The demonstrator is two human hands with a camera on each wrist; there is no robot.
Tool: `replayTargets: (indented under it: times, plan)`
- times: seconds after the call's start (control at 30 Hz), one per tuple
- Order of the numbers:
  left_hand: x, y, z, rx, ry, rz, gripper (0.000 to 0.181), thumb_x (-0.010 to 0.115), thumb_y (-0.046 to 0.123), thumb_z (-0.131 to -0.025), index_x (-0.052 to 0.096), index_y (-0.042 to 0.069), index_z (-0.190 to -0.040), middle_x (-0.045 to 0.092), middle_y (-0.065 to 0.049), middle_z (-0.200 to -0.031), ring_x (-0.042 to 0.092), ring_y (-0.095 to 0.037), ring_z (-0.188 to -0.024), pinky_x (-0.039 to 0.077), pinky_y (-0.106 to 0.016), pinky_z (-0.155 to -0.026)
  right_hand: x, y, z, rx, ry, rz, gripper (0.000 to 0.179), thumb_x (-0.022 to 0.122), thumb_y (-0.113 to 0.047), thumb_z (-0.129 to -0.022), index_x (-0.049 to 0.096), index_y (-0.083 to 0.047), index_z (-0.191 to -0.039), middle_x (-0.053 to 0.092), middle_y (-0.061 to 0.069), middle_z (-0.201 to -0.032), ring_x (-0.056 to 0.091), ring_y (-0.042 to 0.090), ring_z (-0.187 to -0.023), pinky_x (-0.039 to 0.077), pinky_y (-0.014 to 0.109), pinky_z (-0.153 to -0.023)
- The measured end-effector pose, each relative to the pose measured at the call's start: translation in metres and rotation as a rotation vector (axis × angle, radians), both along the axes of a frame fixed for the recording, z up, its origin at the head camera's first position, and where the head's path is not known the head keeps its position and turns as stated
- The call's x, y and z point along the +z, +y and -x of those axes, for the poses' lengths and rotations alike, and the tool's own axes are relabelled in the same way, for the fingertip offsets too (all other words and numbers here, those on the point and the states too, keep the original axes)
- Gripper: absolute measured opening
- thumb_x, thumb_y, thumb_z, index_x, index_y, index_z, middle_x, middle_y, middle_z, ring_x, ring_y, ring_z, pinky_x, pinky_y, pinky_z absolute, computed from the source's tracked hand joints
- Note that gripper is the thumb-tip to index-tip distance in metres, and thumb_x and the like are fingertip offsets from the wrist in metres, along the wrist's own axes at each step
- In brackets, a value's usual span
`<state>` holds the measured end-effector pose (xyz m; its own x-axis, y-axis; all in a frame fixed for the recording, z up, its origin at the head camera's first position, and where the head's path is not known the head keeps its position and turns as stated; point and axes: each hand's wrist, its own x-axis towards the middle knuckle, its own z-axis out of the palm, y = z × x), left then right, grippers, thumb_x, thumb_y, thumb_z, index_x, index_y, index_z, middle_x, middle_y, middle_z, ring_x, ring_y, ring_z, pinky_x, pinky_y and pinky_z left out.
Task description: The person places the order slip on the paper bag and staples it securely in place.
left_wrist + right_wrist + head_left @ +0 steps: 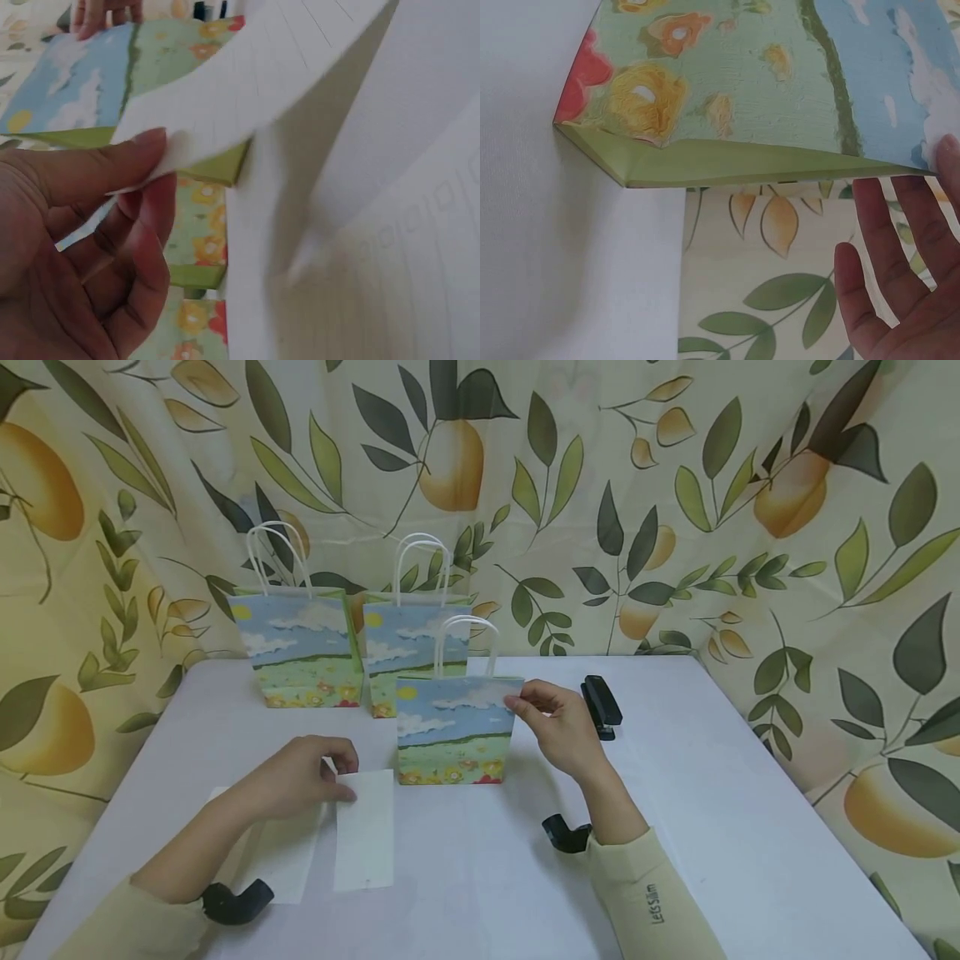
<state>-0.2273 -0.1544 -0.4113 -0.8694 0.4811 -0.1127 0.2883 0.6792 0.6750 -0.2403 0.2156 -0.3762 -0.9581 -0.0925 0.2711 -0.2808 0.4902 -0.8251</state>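
Observation:
My left hand (300,777) pinches the top end of a narrow strip of lined white paper (365,835) between thumb and fingers. In the left wrist view the paper strip (240,90) curves up and away from the thumb. Another white sheet (281,856) lies on the table under my left forearm. With thumb and fingertips my right hand (558,727) pinches the upper right edge of a small paper gift bag (453,731), printed with sky and flowers, standing upright. Its green side fold (705,165) shows in the right wrist view.
Two matching gift bags, one at left (303,647) and one in the middle (381,652), stand at the table's back edge. A black stapler (602,706) lies just beyond my right hand. Behind the white table (720,793) hangs a fruit-patterned cloth (555,510).

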Motion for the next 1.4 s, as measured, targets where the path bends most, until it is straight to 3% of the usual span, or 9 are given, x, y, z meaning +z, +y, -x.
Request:
replayTargets:
  times: [0.17, 0.37, 0.57, 0.8, 1.13, 1.4]
  plan:
    - [0.013, -0.002, -0.005, 0.022, -0.025, -0.113, 0.021, 0.088, 0.023, -0.083, 0.069, 0.023, -0.093, 0.067, 0.001, -0.092, 0.065, -0.018, -0.081, 0.053, -0.029, -0.066, 0.000, -0.001, 0.000, -0.002, 0.003, -0.003, 0.012, 0.071, -0.019, -0.100, 0.076, -0.008, -0.101, 0.076, 0.010, -0.101, 0.067, 0.025, -0.101, 0.049, 0.039, -0.090]
    - [0.026, 0.006, -0.007, 0.092, 0.060, -0.184, 0.020, 0.087, 0.027, -0.085, 0.072, 0.020, -0.096, 0.070, 0.000, -0.098, 0.066, -0.018, -0.087, 0.055, -0.027, -0.070, 0.000, -0.001, -0.001, -0.001, 0.001, -0.003, 0.012, 0.071, -0.018, -0.100, 0.076, -0.007, -0.101, 0.076, 0.011, -0.102, 0.067, 0.025, -0.103, 0.049, 0.040, -0.092]
    - [0.033, 0.018, -0.003, 0.204, 0.095, -0.294, 0.024, 0.086, 0.030, -0.086, 0.073, 0.017, -0.102, 0.073, -0.003, -0.108, 0.070, -0.018, -0.091, 0.058, -0.028, -0.075, 0.001, -0.001, -0.001, -0.008, 0.001, -0.008, 0.013, 0.071, -0.019, -0.100, 0.076, -0.008, -0.102, 0.076, 0.010, -0.100, 0.066, 0.025, -0.102, 0.048, 0.039, -0.091]
    - [0.038, 0.037, 0.004, 0.292, 0.204, -0.358, 0.023, 0.087, 0.036, -0.085, 0.075, 0.021, -0.098, 0.073, 0.001, -0.098, 0.068, -0.018, -0.088, 0.058, -0.029, -0.076, 0.001, -0.001, -0.002, -0.003, -0.008, 0.006, 0.012, 0.071, -0.018, -0.100, 0.076, -0.008, -0.102, 0.075, 0.010, -0.101, 0.064, 0.024, -0.102, 0.048, 0.040, -0.093]
    - [0.038, 0.051, 0.013, 0.295, 0.350, -0.342, 0.028, 0.086, 0.030, -0.086, 0.072, 0.016, -0.106, 0.074, -0.002, -0.092, 0.068, -0.016, -0.083, 0.057, -0.025, -0.074, 0.001, -0.002, -0.001, 0.000, -0.008, 0.005, 0.011, 0.071, -0.018, -0.100, 0.076, -0.009, -0.102, 0.075, 0.009, -0.101, 0.065, 0.025, -0.104, 0.048, 0.041, -0.094]
    - [0.038, 0.059, 0.021, 0.264, 0.454, -0.401, 0.037, 0.091, 0.027, -0.081, 0.071, 0.014, -0.110, 0.071, -0.001, -0.097, 0.067, -0.018, -0.087, 0.056, -0.021, -0.072, 0.000, 0.000, 0.000, 0.010, -0.005, 0.003, 0.012, 0.071, -0.018, -0.100, 0.077, -0.009, -0.105, 0.076, 0.009, -0.103, 0.066, 0.026, -0.109, 0.048, 0.044, -0.096]
